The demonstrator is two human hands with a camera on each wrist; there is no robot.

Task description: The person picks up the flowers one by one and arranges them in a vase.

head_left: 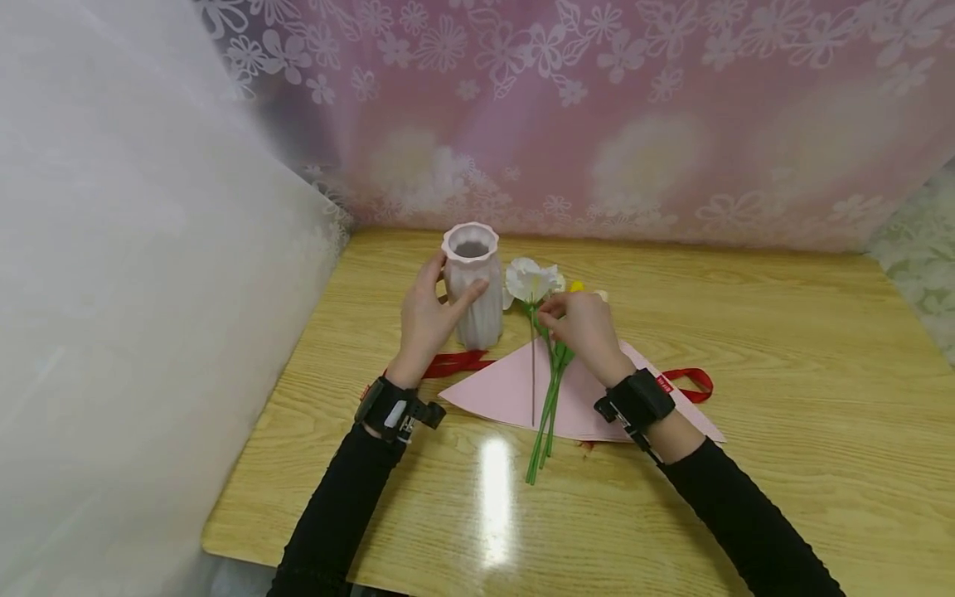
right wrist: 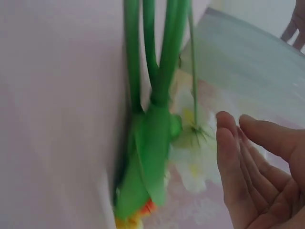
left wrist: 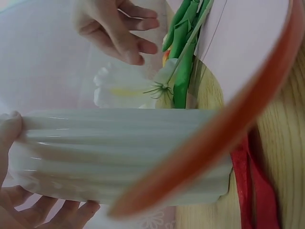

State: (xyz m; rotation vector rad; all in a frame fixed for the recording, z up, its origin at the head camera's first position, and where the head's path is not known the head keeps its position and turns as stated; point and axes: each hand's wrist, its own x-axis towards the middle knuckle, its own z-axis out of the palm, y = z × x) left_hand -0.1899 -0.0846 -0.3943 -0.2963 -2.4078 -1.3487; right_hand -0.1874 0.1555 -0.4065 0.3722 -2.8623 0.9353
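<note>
My left hand (head_left: 424,319) grips the white ribbed vase (head_left: 480,307) from its left side, thumb across the front and fingers behind. The vase stands upright, its scalloped mouth facing up. My right hand (head_left: 589,327) hovers just right of a white flower (head_left: 528,280) with a thin stem (head_left: 533,373). In the right wrist view, its thumb and fingertips (right wrist: 226,138) are bent loosely with nothing between them, apart from the stem. Thicker green stems (head_left: 548,414), with yellow and orange blooms partly hidden behind the hand, lie across a folded pink paper (head_left: 492,390).
Red ribbon (head_left: 457,363) lies by the vase's base, and another loop of red ribbon (head_left: 694,381) shows right of the paper. A blurred orange-red band (left wrist: 209,143) crosses the left wrist view. A pink floral curtain (head_left: 522,166) hangs behind the wooden table (head_left: 806,373).
</note>
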